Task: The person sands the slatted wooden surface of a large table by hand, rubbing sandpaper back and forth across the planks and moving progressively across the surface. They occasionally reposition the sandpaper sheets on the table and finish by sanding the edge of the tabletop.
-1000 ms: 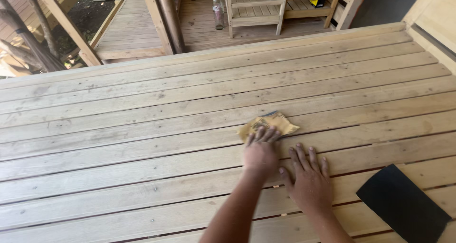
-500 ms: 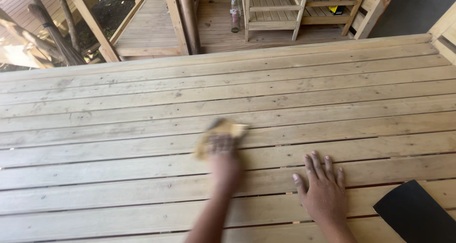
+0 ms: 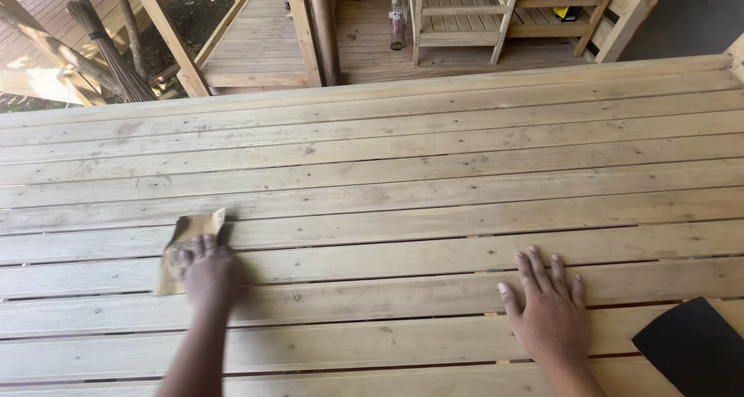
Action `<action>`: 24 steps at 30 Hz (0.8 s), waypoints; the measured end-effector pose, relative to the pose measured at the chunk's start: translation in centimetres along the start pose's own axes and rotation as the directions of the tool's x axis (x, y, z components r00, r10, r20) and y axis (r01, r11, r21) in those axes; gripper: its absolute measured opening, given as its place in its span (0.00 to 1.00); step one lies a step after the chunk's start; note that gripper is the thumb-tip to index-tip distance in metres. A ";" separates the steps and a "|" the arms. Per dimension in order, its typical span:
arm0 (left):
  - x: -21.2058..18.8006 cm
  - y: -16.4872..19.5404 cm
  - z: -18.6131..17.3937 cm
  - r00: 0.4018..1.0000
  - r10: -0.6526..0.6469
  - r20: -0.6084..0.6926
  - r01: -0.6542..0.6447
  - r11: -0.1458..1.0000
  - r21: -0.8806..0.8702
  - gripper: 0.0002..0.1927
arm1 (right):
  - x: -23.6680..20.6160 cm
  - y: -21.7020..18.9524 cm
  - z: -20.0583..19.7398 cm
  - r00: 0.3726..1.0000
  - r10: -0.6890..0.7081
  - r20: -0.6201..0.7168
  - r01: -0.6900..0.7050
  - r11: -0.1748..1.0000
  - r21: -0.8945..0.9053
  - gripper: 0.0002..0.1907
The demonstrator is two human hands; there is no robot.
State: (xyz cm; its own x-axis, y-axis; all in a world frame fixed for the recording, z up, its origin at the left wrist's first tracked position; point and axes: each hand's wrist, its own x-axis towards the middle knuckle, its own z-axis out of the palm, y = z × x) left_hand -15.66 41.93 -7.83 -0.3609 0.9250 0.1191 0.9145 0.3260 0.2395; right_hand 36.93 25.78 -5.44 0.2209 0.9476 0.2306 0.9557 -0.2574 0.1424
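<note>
Two hands on slatted desk: left hand pressing one tan sandpaper sheet, right hand flat, grip wide, empty. One black sheet bottom right.

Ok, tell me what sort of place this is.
Probably an outdoor woodworking spot: bare plank boards being rubbed with sandpaper by the left hand, unfinished wooden frames beyond, and a twig broom leaning outside.
</note>
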 end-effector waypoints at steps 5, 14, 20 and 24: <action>-8.4 17.7 5.5 0.752 0.651 -0.101 -0.658 0.748 -0.082 0.25 | 0.0 0.1 0.1 1.000 -0.005 0.003 0.005 1.000 -0.026 0.38; -9.7 14.7 0.1 0.856 0.502 0.124 -0.415 0.809 -0.416 0.23 | -0.1 0.6 0.7 0.998 -0.019 -0.061 0.021 0.999 0.045 0.37; -4.3 7.8 -1.9 0.860 0.441 0.258 -0.348 0.876 -0.335 0.19 | 0.1 0.5 0.9 0.999 -0.016 -0.050 0.015 1.000 -0.018 0.36; -4.9 14.1 -1.1 0.807 0.514 0.290 -0.396 0.836 -0.379 0.26 | 0.0 0.6 1.0 0.996 -0.034 -0.078 0.036 0.999 0.025 0.36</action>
State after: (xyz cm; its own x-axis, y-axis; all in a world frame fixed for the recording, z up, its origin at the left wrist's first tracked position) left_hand -1.19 41.75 -3.98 0.2317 0.9709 -0.0607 0.8385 -0.1677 0.5184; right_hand 37.66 25.80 -6.34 0.1728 0.9381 0.3002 0.9676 -0.2187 0.1265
